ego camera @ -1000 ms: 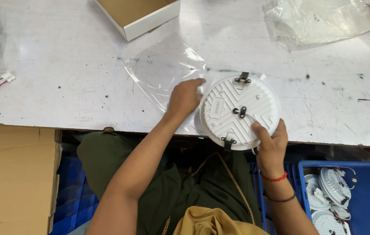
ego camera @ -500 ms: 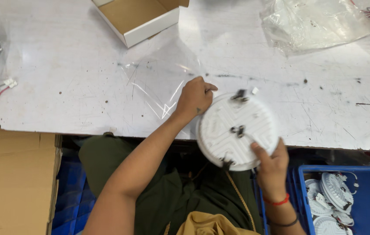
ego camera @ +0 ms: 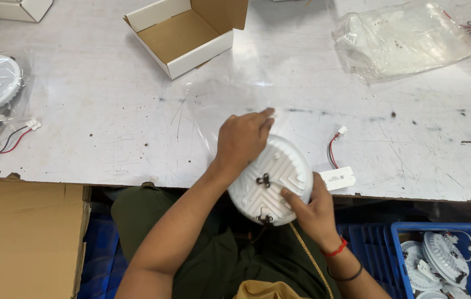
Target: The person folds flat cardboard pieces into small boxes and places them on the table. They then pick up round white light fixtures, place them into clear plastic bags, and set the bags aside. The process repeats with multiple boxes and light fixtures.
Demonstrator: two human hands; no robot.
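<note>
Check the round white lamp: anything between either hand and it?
Nothing visible. The right hand grips the round white lamp at its lower right rim, and the left hand lies over its upper left edge, fingertips on the clear plastic bag spread on the table.

1 head view only: looks steeply down from above table [ego camera: 108, 111] near edge, close over hands, lap and floor bins below edge.

An open carton [ego camera: 183, 36] and crumpled bags [ego camera: 404, 39] lie on the table [ego camera: 108, 122]; a blue crate [ego camera: 443, 260] holds white lamps [ego camera: 440, 257].
</note>
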